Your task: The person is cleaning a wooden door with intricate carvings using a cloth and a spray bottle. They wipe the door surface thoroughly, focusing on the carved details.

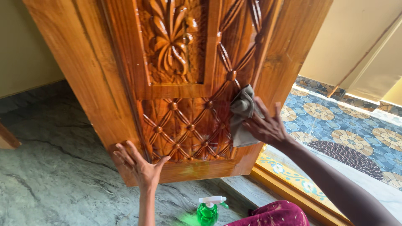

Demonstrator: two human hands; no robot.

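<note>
The carved wooden door [180,83] fills most of the view, varnished amber-brown, its long axis running upward out of frame and its bottom edge just above the grey stone floor [54,175]. Its lower panel carries a lattice of raised diamonds with round studs, and above that sits a panel carved with a flower.

The right hand [266,125] is the one at work. It presses a grey cloth [240,117] flat against the right edge of the lattice panel, the fingers [261,106] spread over the cloth and pinning it to the wood. The cloth hangs with its long axis roughly up and down, and the unwiped-looking lattice lies to the left of those fingers, straight across the panel.

The left hand [140,165] rests at the door's lower left corner, fingers wide and splayed against the bottom rail, holding nothing, only bracing the wood. It is well apart from the cloth.

Beyond the door's right side lie a patterned blue and tan tiled floor [347,125] and a yellow painted threshold [289,180].

Below the door, between the two forearms, a green spray bottle [208,211] with a white trigger stands upright on the floor, near a fold of magenta fabric [272,214]. Nothing lies between either hand and the panel.
</note>
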